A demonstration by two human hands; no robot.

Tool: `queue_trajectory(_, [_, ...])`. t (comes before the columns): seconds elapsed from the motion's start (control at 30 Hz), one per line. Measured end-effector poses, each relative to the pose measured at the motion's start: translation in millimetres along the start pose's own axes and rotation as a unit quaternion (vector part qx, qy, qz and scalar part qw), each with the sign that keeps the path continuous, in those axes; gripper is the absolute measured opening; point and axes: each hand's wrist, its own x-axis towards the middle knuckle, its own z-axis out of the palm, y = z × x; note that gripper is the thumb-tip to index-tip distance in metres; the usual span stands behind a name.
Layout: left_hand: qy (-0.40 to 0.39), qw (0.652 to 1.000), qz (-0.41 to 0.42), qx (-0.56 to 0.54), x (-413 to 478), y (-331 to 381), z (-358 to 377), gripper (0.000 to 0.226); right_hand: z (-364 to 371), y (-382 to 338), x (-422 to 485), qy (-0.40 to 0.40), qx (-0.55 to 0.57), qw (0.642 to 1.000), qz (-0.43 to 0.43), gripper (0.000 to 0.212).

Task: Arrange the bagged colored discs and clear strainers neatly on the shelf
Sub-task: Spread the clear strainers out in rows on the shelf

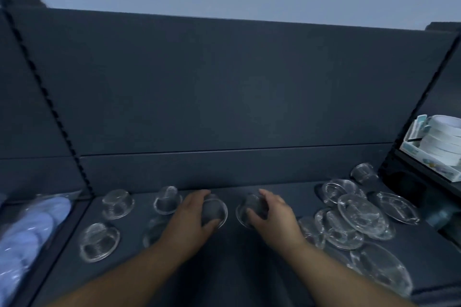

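Clear strainers stand upside down on the dark shelf. My left hand grips one clear strainer near the shelf's back, fingers curled over its dome. Beside it, my right hand grips a second clear strainer the same way. To the left, several strainers sit spaced apart in two rows, such as one at the back and one in front. A loose heap of strainers lies on the right. Bagged pale blue discs lie on the neighbouring shelf at far left, blurred.
The shelf's dark back panel rises right behind the strainers. A slotted upright divides off the left bay. On the right bay's higher shelf stands a white box with stacked white round items.
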Motion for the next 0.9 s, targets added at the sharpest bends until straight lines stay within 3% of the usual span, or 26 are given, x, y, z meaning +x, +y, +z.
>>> queue_trajectory(0.47, [0.007, 0.999, -0.049, -0.001, -103, -121, -105, 0.064, 111, -110, -68, -0.040, 0.034, 0.996, -0.068, 0.050])
queue_trajectory(0.9, [-0.050, 0.995, -0.073, 0.045, -151, -184, -120, 0.070, 160, -135, -103, -0.138, -0.025, 0.983, -0.116, 0.059])
